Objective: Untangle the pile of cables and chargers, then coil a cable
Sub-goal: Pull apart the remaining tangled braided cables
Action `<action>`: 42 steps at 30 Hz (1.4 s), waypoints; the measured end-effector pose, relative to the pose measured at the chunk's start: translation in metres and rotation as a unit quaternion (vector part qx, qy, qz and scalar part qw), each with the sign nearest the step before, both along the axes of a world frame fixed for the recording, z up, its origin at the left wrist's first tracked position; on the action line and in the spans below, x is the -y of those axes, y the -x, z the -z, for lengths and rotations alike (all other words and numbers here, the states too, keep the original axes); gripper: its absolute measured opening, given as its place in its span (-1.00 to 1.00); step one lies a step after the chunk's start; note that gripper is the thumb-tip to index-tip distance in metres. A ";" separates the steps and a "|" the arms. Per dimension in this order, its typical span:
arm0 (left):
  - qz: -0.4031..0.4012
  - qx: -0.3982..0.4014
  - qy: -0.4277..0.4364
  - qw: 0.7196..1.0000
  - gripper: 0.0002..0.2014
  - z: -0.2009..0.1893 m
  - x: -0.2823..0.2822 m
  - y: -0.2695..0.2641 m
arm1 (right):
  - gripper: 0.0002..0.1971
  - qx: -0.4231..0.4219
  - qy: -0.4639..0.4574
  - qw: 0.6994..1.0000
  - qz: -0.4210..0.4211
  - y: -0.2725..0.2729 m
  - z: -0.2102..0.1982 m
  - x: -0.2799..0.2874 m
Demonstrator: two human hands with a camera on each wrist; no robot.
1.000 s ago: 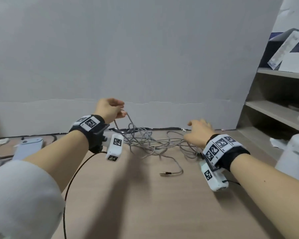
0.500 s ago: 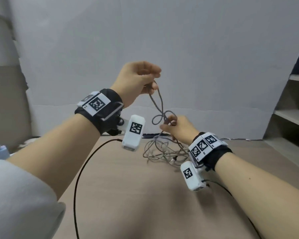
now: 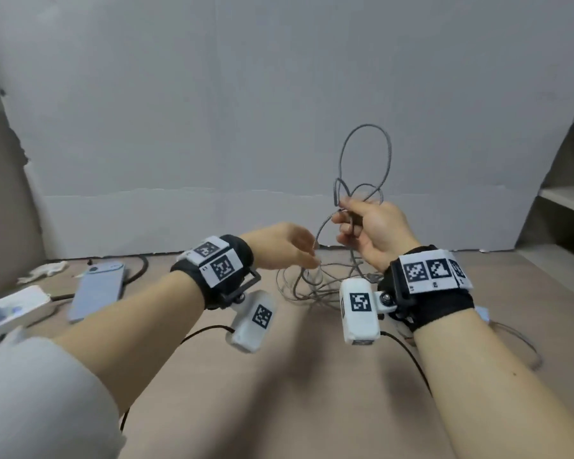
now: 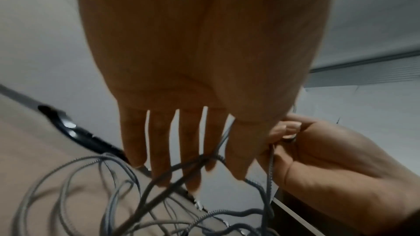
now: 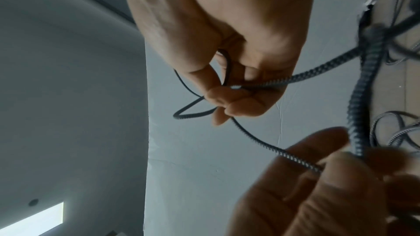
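My right hand point(image 3: 362, 223) is raised above the table and pinches a grey braided cable point(image 3: 367, 125), whose loops stand up above the fingers. The right wrist view shows the right hand point(image 5: 227, 42) with fingers curled round the cable point(image 5: 318, 74). My left hand point(image 3: 289, 246) is just to its left and lower. Its fingers point(image 4: 159, 141) are straight and spread, and the cable point(image 4: 271, 159) runs down between index finger and thumb. From both hands the cable falls into the tangled grey pile point(image 3: 312, 286) on the table.
A phone point(image 3: 96, 289) and a white box point(image 3: 17, 306) lie on the table's left, with a black lead point(image 3: 140, 270) behind them. A loose grey cable point(image 3: 524, 342) trails at the right. Shelves point(image 3: 564, 200) stand at the far right, and a white board backs the table.
My left hand has come down from its raised pinch and opened. My right hand has risen and now holds the cable loops up.
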State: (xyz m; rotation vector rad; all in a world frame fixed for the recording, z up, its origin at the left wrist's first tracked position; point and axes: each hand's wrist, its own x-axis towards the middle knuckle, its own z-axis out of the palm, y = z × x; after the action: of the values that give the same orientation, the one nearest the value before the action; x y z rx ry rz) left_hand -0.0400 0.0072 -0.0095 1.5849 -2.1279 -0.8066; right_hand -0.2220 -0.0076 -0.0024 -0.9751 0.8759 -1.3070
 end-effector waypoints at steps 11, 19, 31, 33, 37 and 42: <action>-0.034 -0.147 0.063 0.986 -0.80 -0.007 0.035 -0.009 | -0.78 -0.013 -0.022 0.996 0.080 0.023 0.032 0.022; -0.231 -0.281 0.372 0.854 -0.76 -0.091 0.040 -0.019 | -0.43 -0.024 -0.049 0.986 0.158 0.035 0.020 0.022; 0.037 0.081 0.274 0.958 -0.87 -0.111 -0.008 0.036 | -0.77 -0.213 0.290 0.932 0.053 -0.003 -0.017 -0.040; 0.033 0.071 0.258 0.963 -0.91 -0.106 -0.008 0.033 | -0.94 -0.213 0.300 0.922 0.117 0.003 -0.015 -0.034; 0.001 0.110 0.263 0.958 -0.91 -0.084 -0.001 0.028 | -0.78 -0.206 0.284 0.918 0.183 0.014 -0.015 -0.026; -0.087 0.197 0.115 0.970 -0.81 -0.034 0.022 0.015 | -0.74 -0.090 0.256 0.935 0.229 0.021 -0.015 -0.020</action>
State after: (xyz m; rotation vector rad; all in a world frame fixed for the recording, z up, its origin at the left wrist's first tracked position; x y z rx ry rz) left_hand -0.0553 -0.0145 0.0247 1.8882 -2.1992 -0.1865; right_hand -0.2428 0.0120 0.0127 -1.3636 0.9598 -1.9300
